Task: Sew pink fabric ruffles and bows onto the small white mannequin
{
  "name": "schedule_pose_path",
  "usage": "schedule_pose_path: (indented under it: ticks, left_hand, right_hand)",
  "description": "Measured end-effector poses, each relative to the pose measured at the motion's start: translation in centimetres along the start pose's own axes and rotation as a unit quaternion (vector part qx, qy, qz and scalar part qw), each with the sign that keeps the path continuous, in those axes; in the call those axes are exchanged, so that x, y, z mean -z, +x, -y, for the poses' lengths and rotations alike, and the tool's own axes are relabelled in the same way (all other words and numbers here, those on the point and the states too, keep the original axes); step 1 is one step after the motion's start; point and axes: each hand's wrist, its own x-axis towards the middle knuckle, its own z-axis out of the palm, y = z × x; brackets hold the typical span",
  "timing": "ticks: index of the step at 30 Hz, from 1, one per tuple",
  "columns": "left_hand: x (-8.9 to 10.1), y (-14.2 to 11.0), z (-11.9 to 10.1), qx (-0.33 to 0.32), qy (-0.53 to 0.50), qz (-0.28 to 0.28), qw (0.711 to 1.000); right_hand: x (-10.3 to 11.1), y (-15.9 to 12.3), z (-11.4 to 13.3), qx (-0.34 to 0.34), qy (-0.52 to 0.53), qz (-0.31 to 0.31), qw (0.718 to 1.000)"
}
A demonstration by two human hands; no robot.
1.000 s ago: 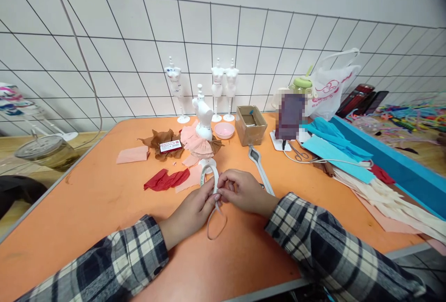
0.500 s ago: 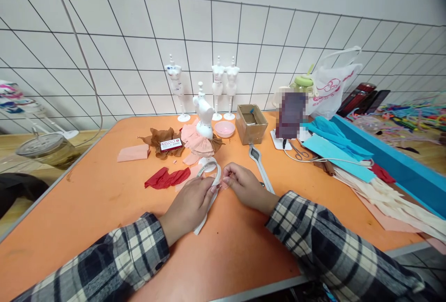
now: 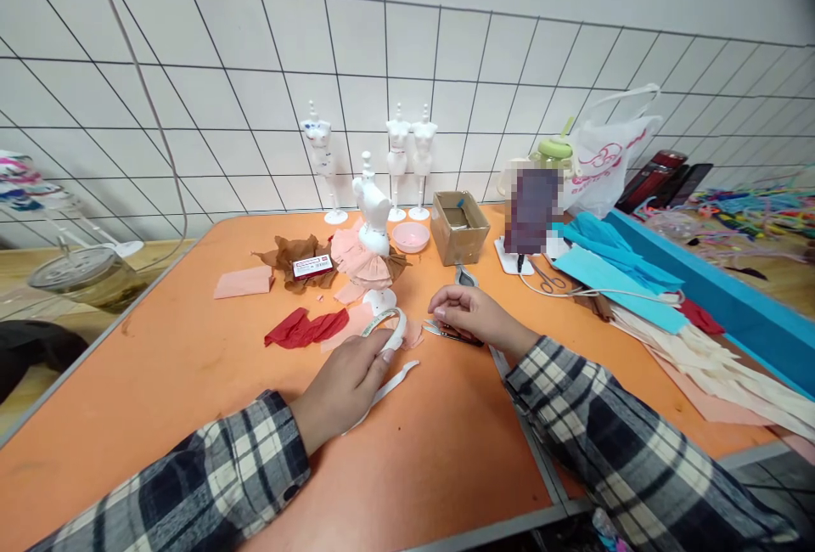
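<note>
My left hand (image 3: 347, 378) is closed on a roll of white tape (image 3: 396, 335), whose ring stands up with green print on its inner face. A loose strip of the tape (image 3: 400, 377) runs out past my thumb. My right hand (image 3: 474, 314) hovers with loosely bent fingers over a pair of small scissors (image 3: 452, 334), partly covering their dark handles. Beyond my hands stands a white dress form (image 3: 373, 208) wearing a pink ruffled paper skirt (image 3: 362, 261). Crumpled red crepe paper (image 3: 306, 327) lies left of the tape.
Brown crepe paper (image 3: 302, 246) with a small box (image 3: 313, 267) on it lies at the left. A pink bowl (image 3: 411, 236) and cardboard box (image 3: 459, 229) stand behind. At the right are scissors (image 3: 548, 280), blue paper (image 3: 621, 284) and cream strips (image 3: 706, 352).
My right hand has left the tape and moved right, over the small scissors. The tape's loose strip now points right. My left hand keeps its hold on the roll.
</note>
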Motion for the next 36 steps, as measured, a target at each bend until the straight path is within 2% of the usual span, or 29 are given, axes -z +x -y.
schedule_pose_path:
  ticks: [2, 4, 6, 8, 10, 12, 15, 17, 19, 22, 29, 36]
  left_hand:
    - [0.1, 0.0, 0.0, 0.001, -0.029, -0.018, 0.999]
    - [0.2, 0.0, -0.2, 0.002, -0.062, -0.020, 0.998]
    - [0.2, 0.1, -0.3, 0.008, -0.095, -0.024, 0.995]
    - [0.1, 0.1, -0.4, 0.019, -0.123, -0.045, 0.991]
    - [0.1, 0.2, -0.4, 0.035, -0.142, -0.072, 0.987]
    - [0.0, 0.2, -0.4, 0.049, -0.151, -0.091, 0.983]
    - [0.0, 0.3, -0.4, 0.047, -0.153, -0.104, 0.982]
    - [0.0, 0.3, -0.3, 0.038, -0.153, -0.108, 0.982]
    - [-0.1, 0.3, -0.2, 0.031, -0.156, -0.108, 0.981]
    - [-0.2, 0.2, 0.0, 0.023, -0.160, -0.110, 0.981]
    - [-0.2, 0.1, 0.0, 0.047, -0.191, -0.114, 0.974]
    - [-0.2, 0.3, -0.2, 0.035, -0.188, -0.106, 0.976]
  right_hand:
    - [0.2, -0.2, -0.2, 0.027, -0.165, -0.052, 0.985]
    - [0.3, -0.4, -0.5, 0.049, -0.312, -0.074, 0.946]
    - [0.3, -0.5, -1.0, 0.037, -0.381, -0.062, 0.922]
    - [0.2, -0.4, -1.5, 0.014, -0.398, -0.044, 0.916]
    - [0.1, -0.2, -1.7, -0.001, -0.392, -0.050, 0.919]
    - [0.0, 0.0, -1.5, -0.015, -0.364, -0.087, 0.927]
    - [-0.6, -0.4, -0.1, 0.010, -0.270, -0.120, 0.955]
    - [-1.3, -0.9, 1.0, 0.069, -0.200, -0.086, 0.973]
    - [-2.1, -1.6, 2.0, 0.090, -0.147, -0.022, 0.985]
    - [-3.0, -2.2, 2.8, 0.099, -0.118, 0.023, 0.988]
    - [-4.0, -1.9, 2.0, 0.109, -0.154, 0.010, 0.982]
    - [-5.4, -1.8, 1.8, 0.126, -0.080, -0.003, 0.989]
